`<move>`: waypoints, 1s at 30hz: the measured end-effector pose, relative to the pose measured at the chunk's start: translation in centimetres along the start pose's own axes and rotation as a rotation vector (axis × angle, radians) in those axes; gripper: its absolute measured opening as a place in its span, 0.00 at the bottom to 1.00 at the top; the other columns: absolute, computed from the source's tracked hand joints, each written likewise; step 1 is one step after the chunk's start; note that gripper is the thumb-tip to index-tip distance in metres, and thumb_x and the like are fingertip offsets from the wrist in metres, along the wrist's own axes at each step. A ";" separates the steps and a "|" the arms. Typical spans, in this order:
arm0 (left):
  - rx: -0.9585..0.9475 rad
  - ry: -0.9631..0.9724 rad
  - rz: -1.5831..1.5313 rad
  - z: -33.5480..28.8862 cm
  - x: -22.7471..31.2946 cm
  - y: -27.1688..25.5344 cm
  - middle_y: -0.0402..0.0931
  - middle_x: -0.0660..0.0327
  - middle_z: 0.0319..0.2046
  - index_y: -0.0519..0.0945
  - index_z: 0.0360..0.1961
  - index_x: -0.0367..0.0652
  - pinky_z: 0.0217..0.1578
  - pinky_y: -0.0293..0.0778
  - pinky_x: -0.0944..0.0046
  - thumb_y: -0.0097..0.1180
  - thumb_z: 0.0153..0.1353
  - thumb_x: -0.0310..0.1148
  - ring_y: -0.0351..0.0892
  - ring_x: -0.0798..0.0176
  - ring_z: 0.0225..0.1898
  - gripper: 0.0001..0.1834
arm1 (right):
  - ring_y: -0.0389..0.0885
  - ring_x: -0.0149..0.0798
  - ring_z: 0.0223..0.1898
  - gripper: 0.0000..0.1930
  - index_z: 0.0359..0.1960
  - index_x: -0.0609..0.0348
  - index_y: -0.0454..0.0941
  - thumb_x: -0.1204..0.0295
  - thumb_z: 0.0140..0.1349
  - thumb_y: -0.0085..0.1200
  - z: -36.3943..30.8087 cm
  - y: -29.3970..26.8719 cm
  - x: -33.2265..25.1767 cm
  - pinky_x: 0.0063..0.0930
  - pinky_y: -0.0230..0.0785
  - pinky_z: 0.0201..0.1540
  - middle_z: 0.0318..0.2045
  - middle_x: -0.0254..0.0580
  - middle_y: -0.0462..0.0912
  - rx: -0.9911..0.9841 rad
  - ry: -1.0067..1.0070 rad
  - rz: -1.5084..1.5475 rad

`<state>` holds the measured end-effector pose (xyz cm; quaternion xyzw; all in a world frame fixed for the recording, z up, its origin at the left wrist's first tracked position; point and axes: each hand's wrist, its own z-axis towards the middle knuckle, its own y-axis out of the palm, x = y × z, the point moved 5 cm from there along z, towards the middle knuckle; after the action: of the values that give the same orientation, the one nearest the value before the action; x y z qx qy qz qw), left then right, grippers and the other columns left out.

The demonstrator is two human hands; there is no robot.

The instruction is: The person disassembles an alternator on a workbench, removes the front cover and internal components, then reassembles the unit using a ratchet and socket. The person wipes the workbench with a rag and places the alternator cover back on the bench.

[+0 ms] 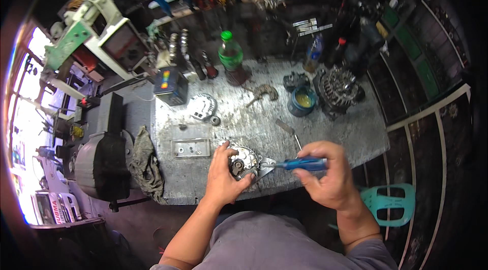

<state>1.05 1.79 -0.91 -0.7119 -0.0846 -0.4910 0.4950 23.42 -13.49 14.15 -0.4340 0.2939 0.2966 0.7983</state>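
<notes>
My left hand (221,177) is wrapped round the left side of a round silver metal housing, which looks like an alternator end cover (247,154), holding it on the worktable (315,140) near the front edge. A triangular bracket juts from the housing's right side. In my right hand (329,178) is a screwdriver with a translucent blue handle (292,164); its shaft points left and its tip meets the bracket area of the housing. Exactly what the tip touches is too small to tell. Just left of my left hand lies a clear plastic tray (191,155) with several small parts.
Farther back are a second silver cover (202,107), a dark box (171,86), a green-capped bottle (231,55), a blue tub of yellowish grease (302,101) and an alternator (339,88). A grey rag (146,164) hangs beside a machine at left; a teal stool (373,200) stands right.
</notes>
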 end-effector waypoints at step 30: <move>0.061 0.083 0.011 -0.3 -0.1 -0.3 0.68 0.36 0.79 0.76 0.69 0.38 0.81 0.66 0.40 0.84 0.56 0.47 0.67 0.33 0.82 0.45 | 0.95 0.47 0.44 0.26 0.60 0.60 0.72 0.75 0.67 0.77 2.5 4.4 -2.5 0.41 0.86 0.46 0.48 0.47 0.90 -0.219 0.004 -0.159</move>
<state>0.60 1.72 -0.74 -0.6760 -0.0751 -0.5146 0.5221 19.10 -9.86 14.83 -0.5410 0.2259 0.2619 0.7666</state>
